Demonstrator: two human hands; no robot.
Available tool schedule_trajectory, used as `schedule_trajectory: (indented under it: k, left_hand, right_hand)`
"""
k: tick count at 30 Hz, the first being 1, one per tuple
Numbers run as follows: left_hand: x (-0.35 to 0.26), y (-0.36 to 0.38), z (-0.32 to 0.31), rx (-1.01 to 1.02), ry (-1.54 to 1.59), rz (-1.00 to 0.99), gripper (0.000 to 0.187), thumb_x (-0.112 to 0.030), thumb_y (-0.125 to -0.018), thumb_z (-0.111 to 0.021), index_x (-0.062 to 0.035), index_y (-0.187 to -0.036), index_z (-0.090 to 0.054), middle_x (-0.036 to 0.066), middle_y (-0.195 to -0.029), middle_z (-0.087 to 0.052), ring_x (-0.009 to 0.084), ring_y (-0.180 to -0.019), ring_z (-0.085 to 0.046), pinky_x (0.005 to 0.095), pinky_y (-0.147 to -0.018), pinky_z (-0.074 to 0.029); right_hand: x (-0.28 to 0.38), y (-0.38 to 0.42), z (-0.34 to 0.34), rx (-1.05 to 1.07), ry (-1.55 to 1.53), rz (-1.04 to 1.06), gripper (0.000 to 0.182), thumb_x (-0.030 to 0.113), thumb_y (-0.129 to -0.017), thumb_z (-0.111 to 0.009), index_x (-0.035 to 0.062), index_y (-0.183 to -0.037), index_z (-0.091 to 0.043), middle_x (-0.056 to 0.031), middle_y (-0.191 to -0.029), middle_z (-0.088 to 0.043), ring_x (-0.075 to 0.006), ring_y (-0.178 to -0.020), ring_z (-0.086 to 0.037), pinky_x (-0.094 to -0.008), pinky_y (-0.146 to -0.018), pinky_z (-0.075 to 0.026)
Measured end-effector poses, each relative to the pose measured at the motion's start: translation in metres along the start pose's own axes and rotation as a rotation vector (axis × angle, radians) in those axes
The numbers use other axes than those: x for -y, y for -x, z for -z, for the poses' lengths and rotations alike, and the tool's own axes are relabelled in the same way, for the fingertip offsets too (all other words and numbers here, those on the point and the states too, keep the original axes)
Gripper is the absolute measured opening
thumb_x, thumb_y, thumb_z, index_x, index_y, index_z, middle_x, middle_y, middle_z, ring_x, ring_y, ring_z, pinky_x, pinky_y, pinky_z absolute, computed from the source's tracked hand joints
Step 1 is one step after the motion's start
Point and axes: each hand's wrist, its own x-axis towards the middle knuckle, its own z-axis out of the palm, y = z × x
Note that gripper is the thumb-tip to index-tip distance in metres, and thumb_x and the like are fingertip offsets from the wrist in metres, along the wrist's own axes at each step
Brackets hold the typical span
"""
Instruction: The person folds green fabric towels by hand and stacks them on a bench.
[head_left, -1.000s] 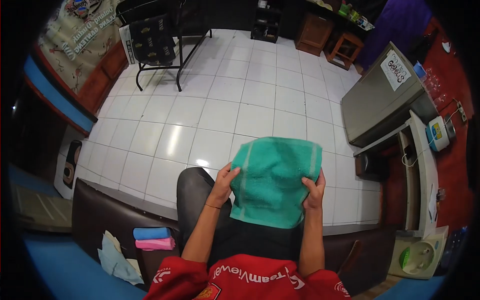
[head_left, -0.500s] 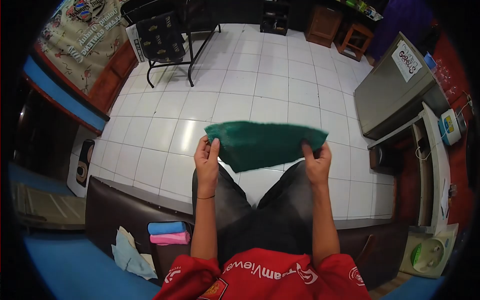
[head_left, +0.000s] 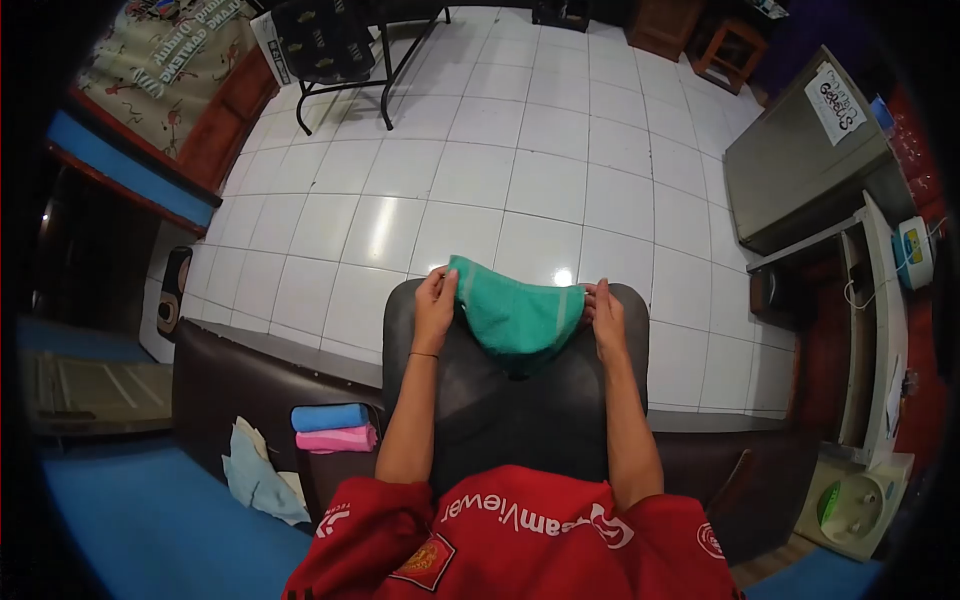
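A green cloth [head_left: 520, 315] with pale stripes near its side edges sags between my two hands, just over my knees. My left hand [head_left: 435, 308] pinches its upper left corner, and my right hand [head_left: 606, 318] grips the upper right corner. The lower part of the cloth bows down in a rounded fold above my dark trousers. On the seat to my left lie a rolled blue cloth [head_left: 330, 417] and a rolled pink cloth [head_left: 337, 439], one against the other. Beside them is a crumpled pale blue cloth [head_left: 258, 475].
I sit on a dark brown sofa [head_left: 250, 375] above a white tiled floor [head_left: 480, 150]. Ahead on the left stands a metal-framed chair [head_left: 330, 50]. To the right are a grey refrigerator [head_left: 800, 170] and a shelf unit [head_left: 880, 330]. A cream fan-like appliance [head_left: 858, 505] sits at the lower right.
The green cloth has come lower and closer to my knees, its near side now sagging and lit brighter. My hands have moved nearer each other, and my knees have come together.
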Motion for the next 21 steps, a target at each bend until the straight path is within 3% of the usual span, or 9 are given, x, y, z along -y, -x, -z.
schedule_trajectory:
  k: [1, 2, 4, 5, 9, 11, 14, 17, 21]
  left_hand:
    - [0.001, -0.002, 0.0, 0.057, -0.036, -0.016, 0.024, -0.021, -0.098, -0.058, 0.0017, -0.106, -0.062, -0.003, -0.082, -0.06, 0.002, -0.071, -0.049, 0.0186, -0.062, -0.039]
    - [0.002, -0.004, -0.001, 0.056, -0.038, -0.016, 0.024, -0.021, -0.098, -0.058, 0.0017, -0.106, -0.062, -0.003, -0.082, -0.06, 0.002, -0.071, -0.049, 0.0186, -0.062, -0.039]
    - [0.007, -0.003, -0.002, 0.117, -0.091, -0.027, 0.024, -0.02, -0.098, -0.057, 0.0018, -0.107, -0.062, -0.002, -0.083, -0.061, 0.0024, -0.072, -0.051, 0.0186, -0.063, -0.041]
    - [0.009, -0.002, -0.002, 0.115, -0.091, -0.022, 0.024, -0.02, -0.098, -0.057, 0.0018, -0.107, -0.062, -0.002, -0.083, -0.061, 0.0024, -0.072, -0.051, 0.0186, -0.063, -0.041]
    - [-0.001, 0.0, 0.001, 0.038, -0.073, -0.06, 0.024, -0.02, -0.098, -0.057, 0.0022, -0.108, -0.061, -0.002, -0.084, -0.062, 0.0037, -0.074, -0.054, 0.0192, -0.065, -0.043]
    - [-0.003, -0.001, 0.006, -0.003, -0.081, -0.084, 0.024, -0.019, -0.098, -0.057, 0.0022, -0.108, -0.061, -0.002, -0.084, -0.063, 0.0041, -0.075, -0.054, 0.0195, -0.066, -0.043]
    - [-0.003, -0.001, -0.001, -0.067, -0.035, -0.099, 0.024, -0.019, -0.098, -0.057, 0.0021, -0.108, -0.061, -0.001, -0.087, -0.064, 0.0047, -0.078, -0.056, 0.0205, -0.067, -0.045]
    - [-0.011, 0.003, -0.003, -0.003, -0.016, -0.044, 0.024, -0.019, -0.098, -0.058, 0.0024, -0.109, -0.062, 0.001, -0.089, -0.065, 0.0057, -0.082, -0.057, 0.0208, -0.072, -0.046]
    - [-0.012, 0.008, -0.007, 0.283, -0.123, 0.006, 0.025, -0.02, -0.097, -0.058, 0.001, -0.11, -0.064, 0.002, -0.097, -0.066, 0.0075, -0.089, -0.058, 0.0216, -0.082, -0.045]
  right_hand:
    - [0.007, 0.001, -0.003, 0.081, -0.128, -0.152, 0.026, 0.021, -0.094, -0.059, -0.0019, -0.105, -0.064, -0.0001, -0.08, -0.06, -0.0085, -0.077, -0.057, -0.0235, -0.067, -0.046]
    - [0.004, 0.003, -0.006, 0.082, -0.129, -0.152, 0.026, 0.021, -0.094, -0.059, -0.0019, -0.105, -0.064, -0.0001, -0.08, -0.06, -0.0085, -0.077, -0.057, -0.0235, -0.067, -0.046]
    - [-0.009, 0.008, -0.005, 0.161, 0.201, 0.053, 0.026, 0.015, -0.089, -0.067, -0.0013, -0.109, -0.064, -0.0018, -0.083, -0.061, -0.0083, -0.078, -0.057, -0.0233, -0.071, -0.048]
    - [-0.014, 0.006, -0.005, 0.185, 0.175, 0.041, 0.03, 0.009, -0.085, -0.072, -0.0024, -0.111, -0.063, -0.0039, -0.088, -0.063, -0.0085, -0.078, -0.057, -0.024, -0.072, -0.049]
    - [-0.017, 0.003, -0.007, 0.094, 0.146, 0.106, 0.028, 0.009, -0.086, -0.07, -0.0015, -0.111, -0.063, -0.0036, -0.09, -0.063, -0.0084, -0.079, -0.057, -0.0231, -0.074, -0.048]
    - [-0.012, 0.005, -0.007, -0.055, 0.019, 0.069, 0.024, 0.01, -0.089, -0.067, 0.0008, -0.111, -0.063, -0.0017, -0.094, -0.063, -0.0077, -0.082, -0.058, -0.0222, -0.071, -0.046]
    - [-0.008, 0.0, 0.004, -0.07, -0.032, 0.091, 0.021, 0.013, -0.092, -0.063, 0.0025, -0.111, -0.062, -0.001, -0.094, -0.063, -0.0075, -0.083, -0.056, -0.022, -0.068, -0.044]
    - [-0.007, 0.003, 0.002, -0.055, 0.033, 0.151, 0.02, 0.013, -0.095, -0.059, 0.0033, -0.112, -0.061, -0.0004, -0.094, -0.062, -0.0067, -0.083, -0.055, -0.0216, -0.07, -0.044]
    - [-0.01, 0.004, 0.001, -0.071, -0.011, 0.152, 0.019, 0.012, -0.097, -0.055, 0.0048, -0.113, -0.059, 0.0011, -0.09, -0.059, -0.0059, -0.081, -0.053, -0.0212, -0.071, -0.044]
